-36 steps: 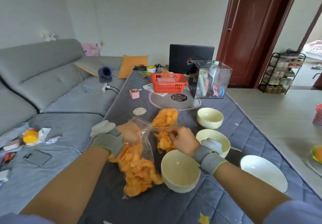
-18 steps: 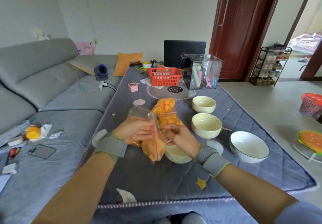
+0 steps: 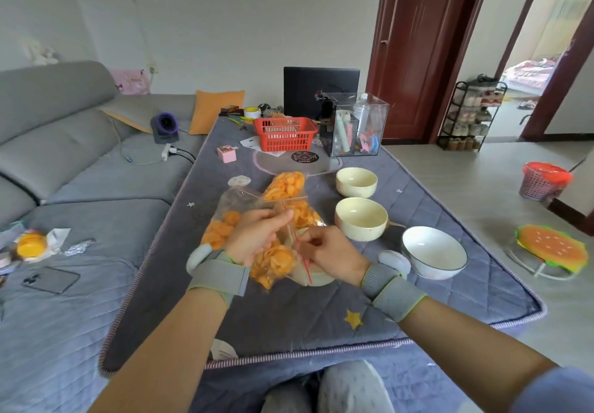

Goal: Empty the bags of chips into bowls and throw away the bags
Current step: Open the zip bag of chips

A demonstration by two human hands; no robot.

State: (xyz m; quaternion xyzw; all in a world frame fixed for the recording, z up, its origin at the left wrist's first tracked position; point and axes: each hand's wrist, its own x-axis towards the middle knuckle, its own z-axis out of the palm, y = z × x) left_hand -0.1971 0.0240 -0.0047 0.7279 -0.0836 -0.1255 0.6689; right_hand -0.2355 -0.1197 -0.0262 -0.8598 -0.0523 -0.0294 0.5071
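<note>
A clear zip bag of orange chips [image 3: 273, 263] with a red seal strip hangs between my hands above the table. My left hand [image 3: 257, 236] pinches one side of its mouth and my right hand [image 3: 331, 255] pinches the other. Under the bag sits a cream bowl [image 3: 316, 276], mostly hidden. Two more bags of chips lie behind, one at left [image 3: 221, 229] and one further back [image 3: 287, 184]. Two empty cream bowls [image 3: 360, 221] [image 3: 356, 181] and a white bowl [image 3: 434, 252] stand to the right.
A red basket [image 3: 284, 133], a clear box [image 3: 356, 123], a laptop [image 3: 321, 88] and a pink cube [image 3: 226, 154] fill the table's far end [image 3: 418, 213]. A grey sofa with a phone [image 3: 49, 279] lies left. A bin [image 3: 543, 181] stands on the floor at right.
The bag was lifted off the table and raised over the near bowl; both hands moved to its mouth. My head pulled back, so more of the table shows.
</note>
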